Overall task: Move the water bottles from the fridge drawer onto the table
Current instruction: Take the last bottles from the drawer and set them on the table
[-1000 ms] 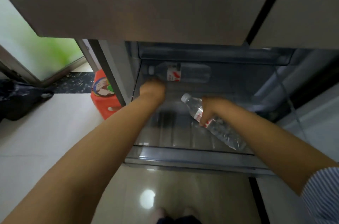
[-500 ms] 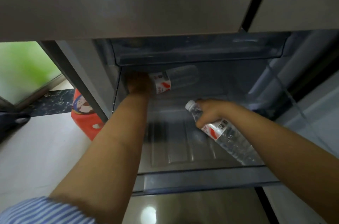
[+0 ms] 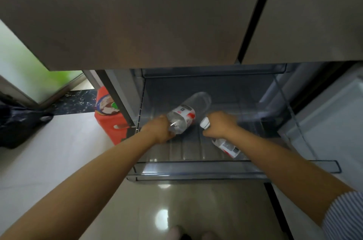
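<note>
The fridge drawer (image 3: 196, 169) is clear with a smoky grey-blue tint, its floor ribbed in pale lengthwise ridges. Inside it, the left bottle (image 3: 186, 115) is colourless, with a white label marked in red and a little black. The right bottle (image 3: 225, 144), also in the drawer, has a white cap and a white-and-red label carrying a black barcode. Above the drawer the fridge doors (image 3: 137, 13) are matt brown-grey. Left of the drawer stands an orange-red stool (image 3: 110, 123) with a cartoon print on top. The sleeve (image 3: 345, 218) has fine blue-and-white stripes. The floor (image 3: 49, 157) is glossy cream tile.
</note>
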